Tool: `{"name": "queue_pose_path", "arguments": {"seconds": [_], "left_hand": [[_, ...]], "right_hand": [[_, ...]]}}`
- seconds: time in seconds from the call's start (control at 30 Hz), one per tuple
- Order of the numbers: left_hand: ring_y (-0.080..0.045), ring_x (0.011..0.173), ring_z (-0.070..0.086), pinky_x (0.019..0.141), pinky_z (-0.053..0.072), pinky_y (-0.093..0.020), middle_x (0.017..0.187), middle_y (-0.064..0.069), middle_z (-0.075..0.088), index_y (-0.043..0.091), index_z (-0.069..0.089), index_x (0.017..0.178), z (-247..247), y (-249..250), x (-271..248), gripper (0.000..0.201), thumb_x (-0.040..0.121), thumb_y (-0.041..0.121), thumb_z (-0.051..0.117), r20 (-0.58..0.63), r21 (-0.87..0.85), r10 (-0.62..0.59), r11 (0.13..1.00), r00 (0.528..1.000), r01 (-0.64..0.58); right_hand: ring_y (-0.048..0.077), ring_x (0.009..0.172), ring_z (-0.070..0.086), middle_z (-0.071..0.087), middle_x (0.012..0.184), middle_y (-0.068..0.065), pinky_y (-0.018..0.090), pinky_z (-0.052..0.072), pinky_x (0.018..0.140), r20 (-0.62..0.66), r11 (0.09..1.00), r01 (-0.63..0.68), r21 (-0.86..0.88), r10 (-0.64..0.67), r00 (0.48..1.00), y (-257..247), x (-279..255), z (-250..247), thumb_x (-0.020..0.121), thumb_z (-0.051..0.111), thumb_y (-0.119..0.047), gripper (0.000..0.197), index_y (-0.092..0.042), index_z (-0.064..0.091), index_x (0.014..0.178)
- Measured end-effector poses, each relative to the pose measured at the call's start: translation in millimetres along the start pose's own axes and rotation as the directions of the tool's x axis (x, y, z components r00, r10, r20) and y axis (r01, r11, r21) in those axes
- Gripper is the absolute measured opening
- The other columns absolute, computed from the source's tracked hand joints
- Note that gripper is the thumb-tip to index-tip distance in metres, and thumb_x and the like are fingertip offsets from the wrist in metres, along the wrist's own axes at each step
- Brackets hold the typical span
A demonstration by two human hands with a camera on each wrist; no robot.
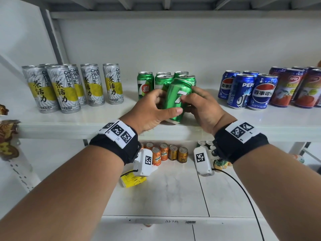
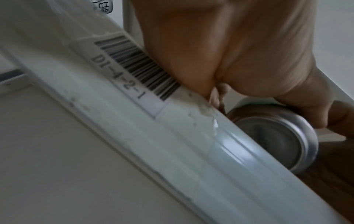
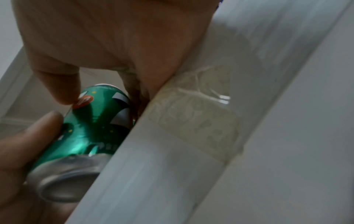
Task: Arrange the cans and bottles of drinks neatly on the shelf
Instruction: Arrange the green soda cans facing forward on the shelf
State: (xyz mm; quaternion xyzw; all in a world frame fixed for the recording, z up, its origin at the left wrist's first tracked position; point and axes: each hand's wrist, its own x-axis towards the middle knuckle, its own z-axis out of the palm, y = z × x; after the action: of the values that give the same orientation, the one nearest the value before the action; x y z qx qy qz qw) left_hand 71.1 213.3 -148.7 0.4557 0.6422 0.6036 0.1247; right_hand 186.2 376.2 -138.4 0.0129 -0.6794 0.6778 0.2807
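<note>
Four green cans (image 1: 163,80) stand upright behind the held green can (image 1: 177,100), silver cans (image 1: 69,86) left, blue cans (image 1: 246,91) right, on one shelf (image 1: 69,122). Left hand (image 1: 152,110) and right hand (image 1: 203,108) both grip the tilted can at the shelf's front. Left wrist view alone shows a barcode label (image 2: 138,68).

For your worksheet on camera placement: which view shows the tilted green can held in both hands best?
The head view: the green can shows almost whole, tilted between left hand and right hand above the shelf. The left wrist view shows only its silver base; the right wrist view shows part of its side and base, cut off by the shelf edge.
</note>
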Motion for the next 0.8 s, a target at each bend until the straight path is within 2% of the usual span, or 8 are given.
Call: {"name": "queue_pose_path", "arguments": {"seconds": [0.13,0.27,0.4,0.47,0.57,0.63,0.7,0.8], "left_hand": [[-0.027,0.115,0.077,0.088,0.065,-0.055,0.125,-0.006,0.077,0.020,0.063,0.133,1.2,-1.9,2.4,0.078,0.069,0.045,0.099,0.045,-0.077,-0.027,0.997,0.999,0.030],[-0.019,0.117,0.075,0.096,0.064,-0.046,0.123,0.002,0.078,0.025,0.067,0.133,0.6,1.4,2.2,0.076,0.068,0.048,0.100,0.099,0.046,0.005,0.999,0.995,-0.010],[-0.019,0.115,0.076,0.095,0.063,-0.036,0.122,0.000,0.079,0.022,0.068,0.132,-1.1,1.5,1.9,0.075,0.068,0.041,0.101,0.107,0.039,0.019,0.999,0.994,-0.024],[-0.019,0.113,0.077,0.091,0.063,-0.032,0.121,-0.001,0.080,0.019,0.066,0.132,-2.6,0.5,1.8,0.079,0.065,0.037,0.103,0.073,0.028,0.028,0.999,0.997,-0.030],[-0.019,0.115,0.076,0.097,0.063,-0.037,0.122,0.000,0.079,0.018,0.064,0.134,-4.1,-1.5,2.2,0.085,0.061,0.035,0.103,0.047,0.036,0.043,0.998,0.998,-0.045],[-0.016,0.119,0.074,0.102,0.061,-0.040,0.126,0.003,0.077,0.022,0.062,0.136,-4.0,-2.0,2.1,0.086,0.061,0.033,0.103,0.053,0.054,0.056,0.997,0.997,-0.059],[-0.012,0.122,0.072,0.105,0.059,-0.040,0.129,0.007,0.075,0.029,0.061,0.135,-3.1,-2.0,2.0,0.084,0.061,0.030,0.100,0.054,0.082,0.074,0.994,0.996,-0.078],[-0.012,0.124,0.070,0.108,0.057,-0.043,0.130,0.008,0.074,0.032,0.059,0.136,-0.6,-2.8,2.3,0.082,0.062,0.025,0.094,0.041,0.129,0.103,0.986,0.994,-0.108]], "right_hand": [[0.034,0.101,0.071,0.072,0.113,0.021,0.045,0.060,0.092,-0.002,0.999,-0.028,-0.018,0.028,1.000,-0.3,0.7,0.4,0.102,0.058,-0.006,0.030,0.006,0.061,0.130],[0.032,0.104,0.075,0.076,0.116,0.016,0.041,0.061,0.088,-0.010,1.000,-0.029,-0.005,0.029,1.000,1.3,1.9,0.7,0.102,0.066,-0.017,0.031,0.000,0.064,0.128],[0.046,0.116,0.069,0.074,0.122,0.021,0.063,0.052,0.104,-0.005,1.000,-0.026,-0.013,0.026,1.000,2.5,2.3,0.0,0.094,0.076,-0.034,0.047,-0.002,0.066,0.128],[0.051,0.119,0.065,0.072,0.123,0.025,0.068,0.048,0.106,-0.012,0.999,-0.026,-0.026,0.026,1.000,2.4,2.5,0.3,0.091,0.076,-0.038,0.051,-0.002,0.067,0.126],[0.036,0.102,0.073,0.076,0.113,0.016,0.051,0.060,0.091,-0.020,1.000,-0.016,0.018,0.016,1.000,1.8,2.5,-0.7,0.089,0.070,-0.029,0.043,-0.005,0.068,0.124],[0.026,0.093,0.073,0.075,0.106,0.009,0.038,0.059,0.079,-0.014,0.999,-0.005,0.048,0.005,1.000,1.7,1.8,-0.6,0.086,0.069,-0.021,0.036,-0.009,0.067,0.121],[0.023,0.096,0.071,0.073,0.109,0.006,0.036,0.058,0.078,-0.002,0.999,0.027,0.038,-0.027,1.000,2.4,1.0,-0.3,0.084,0.070,-0.015,0.038,-0.011,0.064,0.121],[0.026,0.105,0.070,0.073,0.116,0.007,0.044,0.060,0.087,0.019,0.997,0.079,0.026,-0.080,0.997,2.9,-0.6,-1.8,0.081,0.074,-0.008,0.046,-0.013,0.061,0.125]]}}
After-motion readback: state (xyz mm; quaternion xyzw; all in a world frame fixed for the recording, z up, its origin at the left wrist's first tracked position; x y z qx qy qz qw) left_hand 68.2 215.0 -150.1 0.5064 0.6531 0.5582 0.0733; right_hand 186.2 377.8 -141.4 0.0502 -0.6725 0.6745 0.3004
